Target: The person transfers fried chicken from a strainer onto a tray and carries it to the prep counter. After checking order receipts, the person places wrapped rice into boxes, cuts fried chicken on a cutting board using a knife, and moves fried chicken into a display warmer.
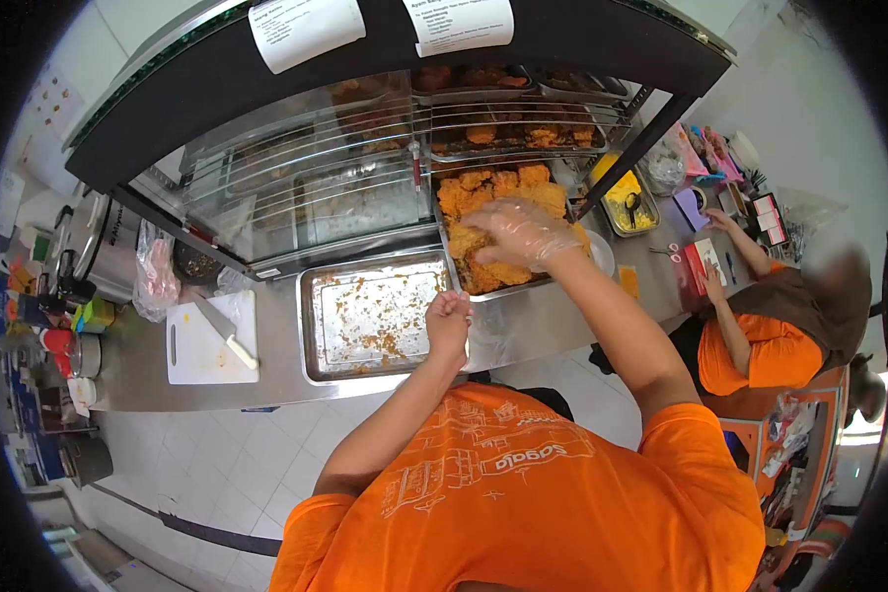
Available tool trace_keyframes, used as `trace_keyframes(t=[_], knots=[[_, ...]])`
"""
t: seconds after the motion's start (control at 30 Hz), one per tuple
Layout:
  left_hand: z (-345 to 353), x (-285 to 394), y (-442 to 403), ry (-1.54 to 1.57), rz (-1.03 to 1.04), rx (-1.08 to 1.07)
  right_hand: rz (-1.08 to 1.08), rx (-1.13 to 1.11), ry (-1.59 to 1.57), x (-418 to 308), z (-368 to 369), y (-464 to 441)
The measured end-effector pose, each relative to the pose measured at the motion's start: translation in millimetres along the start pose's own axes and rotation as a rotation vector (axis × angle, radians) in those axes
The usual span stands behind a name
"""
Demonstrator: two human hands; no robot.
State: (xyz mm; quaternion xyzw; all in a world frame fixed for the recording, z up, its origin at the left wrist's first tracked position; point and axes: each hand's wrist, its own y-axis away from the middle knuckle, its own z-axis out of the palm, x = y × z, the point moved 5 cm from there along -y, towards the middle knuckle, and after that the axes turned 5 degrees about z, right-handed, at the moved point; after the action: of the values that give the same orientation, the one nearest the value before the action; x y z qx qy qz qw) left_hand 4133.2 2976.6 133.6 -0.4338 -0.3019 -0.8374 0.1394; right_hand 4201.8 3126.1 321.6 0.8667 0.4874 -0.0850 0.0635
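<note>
My right hand (525, 235), in a clear plastic glove, reaches over a metal tray of orange-brown fried chicken pieces (511, 182) inside the display case. Its fingers are stretched out and apart above the chicken; whether the fingertips touch a piece I cannot tell. My left hand (449, 323) is bare and curled into a loose fist, with nothing showing in it. It is at the right edge of a second metal tray (311, 326), which holds only scattered crumbs and oil.
The glass case (306, 187) has wire racks with more trays. On the left a knife (229, 335) lies on a white cutting board (189, 357). At right are a tray of yellow food (629, 197), scissors (669, 253) and a co-worker (770, 326) handling a red-and-white box (703, 264).
</note>
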Motion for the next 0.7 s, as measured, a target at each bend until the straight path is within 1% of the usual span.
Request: trace_keyframes(t=[0.03, 0.13, 0.23, 0.33, 0.43, 0.47, 0.53, 0.63, 0.7], knots=[[0.1, 0.6, -1.2, 0.012, 0.000, 0.014, -0.036, 0.003, 0.001, -6.8, 0.9, -1.6], [-1.8, -2.9, -4.6, 0.041, 0.007, 0.006, 0.023, -0.028, 0.168, -14.6, 27.3, -17.8], [-5.3, -3.1, -8.9, 0.002, 0.026, -0.015, 0.062, 0.021, 0.143, -6.5, 31.0, -25.6], [-1.3, 1.2, -21.5, 0.012, 0.061, 0.024, 0.067, 0.386, -0.225, 3.3, 0.4, -3.9], [6.1, 7.1, -40.7, -0.003, 0.045, 0.098, 0.288, 0.571, -0.340, 47.1, 1.7, 30.9], [10.9, 10.7, -45.5, -0.004, 0.031, 0.117, 0.423, 0.598, -0.542, 65.1, 13.2, 48.4], [23.4, 18.8, -52.6, -0.006, 0.002, 0.146, 0.695, 0.644, -0.949, 89.9, 46.5, 87.9], [33.6, 17.0, -62.3, -0.017, -0.001, 0.141, 1.025, 0.390, -1.313, 80.3, 89.0, 116.9], [37.1, 14.3, -69.9, 0.007, 0.019, 0.088, 1.036, 0.383, -1.568, 78.3, 116.5, 115.3]])
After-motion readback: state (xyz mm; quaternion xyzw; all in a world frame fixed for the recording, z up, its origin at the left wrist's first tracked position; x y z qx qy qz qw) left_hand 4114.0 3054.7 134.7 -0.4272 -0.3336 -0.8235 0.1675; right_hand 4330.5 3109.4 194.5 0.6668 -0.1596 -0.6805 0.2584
